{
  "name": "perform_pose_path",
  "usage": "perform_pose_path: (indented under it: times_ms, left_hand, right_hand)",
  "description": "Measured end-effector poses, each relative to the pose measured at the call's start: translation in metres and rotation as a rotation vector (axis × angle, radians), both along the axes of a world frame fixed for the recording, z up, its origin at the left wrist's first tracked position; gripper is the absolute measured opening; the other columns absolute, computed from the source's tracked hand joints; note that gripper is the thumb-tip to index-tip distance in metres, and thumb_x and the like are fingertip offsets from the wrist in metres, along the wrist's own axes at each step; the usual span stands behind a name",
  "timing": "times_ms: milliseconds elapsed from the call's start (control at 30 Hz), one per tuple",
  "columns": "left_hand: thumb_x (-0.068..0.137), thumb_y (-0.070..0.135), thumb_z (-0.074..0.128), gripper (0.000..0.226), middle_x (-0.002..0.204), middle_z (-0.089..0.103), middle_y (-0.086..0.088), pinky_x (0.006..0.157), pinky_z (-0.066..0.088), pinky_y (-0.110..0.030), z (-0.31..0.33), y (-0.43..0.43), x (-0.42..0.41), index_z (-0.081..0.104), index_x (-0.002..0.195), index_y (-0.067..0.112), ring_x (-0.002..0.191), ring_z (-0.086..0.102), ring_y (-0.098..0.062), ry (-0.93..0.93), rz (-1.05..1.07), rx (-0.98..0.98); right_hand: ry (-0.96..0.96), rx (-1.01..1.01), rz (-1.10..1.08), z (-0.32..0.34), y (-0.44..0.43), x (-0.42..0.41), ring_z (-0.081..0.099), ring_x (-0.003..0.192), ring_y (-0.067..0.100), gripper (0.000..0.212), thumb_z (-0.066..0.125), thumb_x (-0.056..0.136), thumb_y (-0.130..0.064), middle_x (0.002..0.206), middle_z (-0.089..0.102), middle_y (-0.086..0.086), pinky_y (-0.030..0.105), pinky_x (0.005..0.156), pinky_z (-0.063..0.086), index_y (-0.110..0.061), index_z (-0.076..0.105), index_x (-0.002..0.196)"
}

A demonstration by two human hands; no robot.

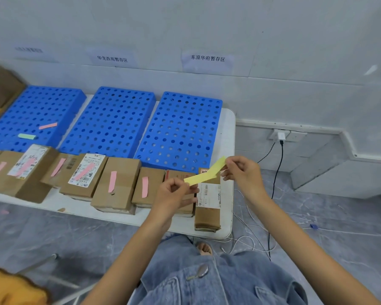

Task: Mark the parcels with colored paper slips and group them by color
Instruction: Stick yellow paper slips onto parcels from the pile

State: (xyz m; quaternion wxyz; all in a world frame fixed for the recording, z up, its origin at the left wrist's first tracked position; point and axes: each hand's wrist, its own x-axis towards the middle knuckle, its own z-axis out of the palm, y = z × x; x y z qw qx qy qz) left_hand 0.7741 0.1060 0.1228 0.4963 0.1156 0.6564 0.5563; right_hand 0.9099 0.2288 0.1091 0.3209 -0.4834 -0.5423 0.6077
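Note:
A row of brown cardboard parcels (117, 183) lies along the front of the white table (228, 133); several carry pink slips (112, 181). My left hand (174, 191) pinches the lower end of a yellow slip (204, 176), and my right hand (240, 172) pinches its upper end. The slip hangs just above the two rightmost parcels, one with a white label (208, 195). No slip shows on that parcel. The parcel under my left hand (180, 175) is partly hidden. A loose pink slip (48, 125) and a green slip (26, 136) lie on the left blue board.
Three blue perforated boards (110, 119) lie side by side behind the parcels, below paper signs on the wall. More brown boxes (0, 89) stand at far left. Cables (275, 183) run from a wall socket down to the floor on the right of the table.

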Motion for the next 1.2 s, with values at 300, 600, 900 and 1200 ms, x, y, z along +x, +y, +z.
perform_pose_path:
  times_ms: [300,600,900,1200]
  left_hand:
    - [0.096,-0.001,0.047,0.017,0.092,0.068,-0.024,0.062,0.060,-0.025,-0.041,-0.028,-0.025,0.045,0.082,0.008,0.075,0.072,-0.021,-0.080,0.256,-0.075]
    - [0.097,0.001,0.047,0.021,0.091,0.069,-0.020,0.066,0.060,-0.027,-0.038,-0.026,-0.027,0.045,0.078,0.008,0.080,0.071,-0.023,-0.076,0.251,-0.091]
    - [0.097,0.002,0.046,0.014,0.094,0.070,-0.023,0.061,0.060,-0.025,-0.038,-0.021,-0.022,0.048,0.084,0.006,0.082,0.070,-0.026,-0.088,0.205,-0.120]
    - [0.097,0.003,0.048,0.019,0.090,0.072,-0.021,0.059,0.059,-0.026,-0.036,-0.030,-0.027,0.047,0.079,0.007,0.074,0.072,-0.022,-0.097,0.224,-0.118]
  right_hand:
    - [-0.299,0.689,0.264,-0.073,-0.010,0.011,0.059,0.058,0.014,0.008,0.055,0.094,-0.014,0.071,0.066,0.004,0.024,0.055,0.048,-0.010,0.060,0.090]
    - [-0.492,0.954,0.716,-0.132,-0.020,0.030,0.065,0.106,0.020,0.017,0.052,0.093,-0.023,0.115,0.066,0.008,0.029,0.084,0.056,-0.010,0.062,0.092]
    - [-0.487,0.831,0.474,-0.140,-0.010,0.010,0.045,0.093,0.009,0.017,0.076,0.076,-0.007,0.096,0.061,0.004,0.020,0.080,0.040,-0.009,0.064,0.089]
    - [-0.742,0.955,0.550,-0.150,-0.005,0.025,0.021,0.137,0.024,0.065,0.060,0.081,-0.048,0.143,0.048,0.002,0.052,0.108,0.027,-0.010,0.053,0.134]
